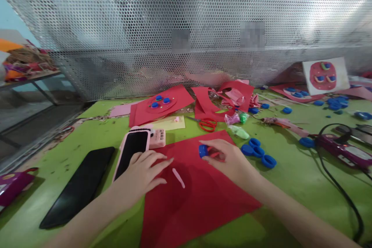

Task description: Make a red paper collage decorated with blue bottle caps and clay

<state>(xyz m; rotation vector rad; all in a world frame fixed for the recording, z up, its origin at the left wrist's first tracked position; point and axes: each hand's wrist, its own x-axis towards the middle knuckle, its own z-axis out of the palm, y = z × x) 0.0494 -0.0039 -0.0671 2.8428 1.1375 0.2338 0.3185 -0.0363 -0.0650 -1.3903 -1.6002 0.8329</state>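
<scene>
The right hand point(229, 159) is pinching the blue cap point(202, 151) at its fingertips; the cap is looking light and stiff, suiting a rim hold. Right of the spread, unloaded left hand point(143, 170), the pink strip point(178, 178) is lying, seemingly soft, suiting gentle pinching.

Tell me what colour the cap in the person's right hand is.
The cap in the right hand is blue, seen in the head view.

Lower R part of phone point(135, 143) is hidden by L hand point(142, 172), R side of blue cap point(202, 151) by R hand point(229, 157), red sheet point(200, 201) & purple item point(14, 188) cut off at view edges, bkgd behind perforated panel point(151, 27) blurred.
</scene>
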